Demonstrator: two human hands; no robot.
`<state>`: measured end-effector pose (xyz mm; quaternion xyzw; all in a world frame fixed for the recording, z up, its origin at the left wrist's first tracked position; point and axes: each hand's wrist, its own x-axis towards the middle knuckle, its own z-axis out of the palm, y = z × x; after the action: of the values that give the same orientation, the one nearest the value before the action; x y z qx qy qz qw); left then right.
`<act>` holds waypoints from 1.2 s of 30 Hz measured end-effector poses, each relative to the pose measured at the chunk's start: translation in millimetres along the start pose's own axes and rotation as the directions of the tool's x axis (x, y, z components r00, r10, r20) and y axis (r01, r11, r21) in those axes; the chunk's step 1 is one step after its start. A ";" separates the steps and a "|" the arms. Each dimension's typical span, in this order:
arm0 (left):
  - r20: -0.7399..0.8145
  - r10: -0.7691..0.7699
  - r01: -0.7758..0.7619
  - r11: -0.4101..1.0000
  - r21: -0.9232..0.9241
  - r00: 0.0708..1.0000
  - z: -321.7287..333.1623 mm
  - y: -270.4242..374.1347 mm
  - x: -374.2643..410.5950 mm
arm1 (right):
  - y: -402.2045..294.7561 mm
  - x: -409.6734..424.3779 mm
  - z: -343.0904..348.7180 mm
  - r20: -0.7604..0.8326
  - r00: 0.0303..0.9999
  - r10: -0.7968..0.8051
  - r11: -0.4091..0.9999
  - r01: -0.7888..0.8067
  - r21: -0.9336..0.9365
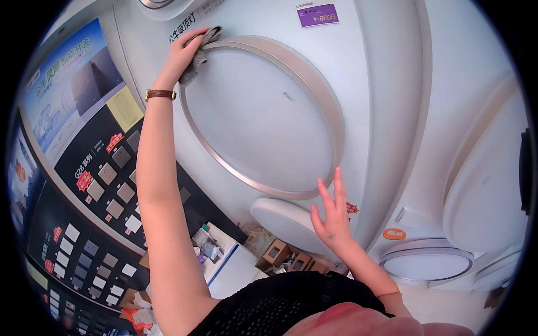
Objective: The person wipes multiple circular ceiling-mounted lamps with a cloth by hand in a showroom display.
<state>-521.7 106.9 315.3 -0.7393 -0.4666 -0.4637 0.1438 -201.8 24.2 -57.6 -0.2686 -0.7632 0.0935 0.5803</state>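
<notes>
My left hand [185, 52], with a brown strap [160, 94] at the wrist, grips a crumpled grey cloth [196, 65]. It presses the cloth on the upper left rim of a large round ceiling lamp [256, 113] mounted on a white display panel. The lamp has a pale diffuser and a champagne-coloured metal rim. Over at its lower right edge is my right hand [334, 210], fingers spread and holding nothing. Its fingertips overlap the rim; whether they touch it I cannot tell. A smaller round lamp [290, 222] sits below, partly hidden by my right hand.
A purple price tag [318, 16] is above the lamp. To the left, dark boards [105, 155] carry several switches and sockets. More round lamps [428, 265] hang at right. Below are cardboard boxes [277, 252] and a white counter [235, 269] with small packages.
</notes>
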 end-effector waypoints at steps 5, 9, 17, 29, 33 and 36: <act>0.041 -0.195 0.198 0.973 -0.116 0.980 -7.6 -33.2 6.8 | -4.7 2.6 -7.5 0.044 0.998 0.038 0.996 -0.041 0.081; 0.166 0.034 -0.028 0.999 -0.041 0.986 36.0 75.8 -5.2 | 3.6 1.2 -7.7 0.007 0.999 0.049 0.989 -0.049 0.140; 0.544 0.634 -0.830 0.487 0.271 0.550 166.0 174.4 -106.2 | 2.4 -9.5 -3.6 0.066 0.980 0.187 0.951 -0.197 0.237; 0.061 0.167 -0.176 0.962 0.206 0.984 65.9 90.3 -5.6 | 3.2 -7.5 -3.7 0.053 0.986 0.159 0.966 -0.167 0.197; -0.004 -0.103 0.103 0.992 0.077 0.995 19.7 25.7 19.5 | 0.8 -7.0 -3.4 0.061 0.987 0.147 0.966 -0.156 0.204; 0.029 -0.231 0.233 0.969 -0.077 0.972 14.9 22.5 21.0 | 2.4 -7.1 -3.9 0.054 0.987 0.154 0.964 -0.162 0.209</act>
<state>-492.2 116.4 329.5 -0.6894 -0.5324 -0.4882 0.0540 -196.1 21.8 -63.5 -0.2631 -0.7357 0.2257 0.5819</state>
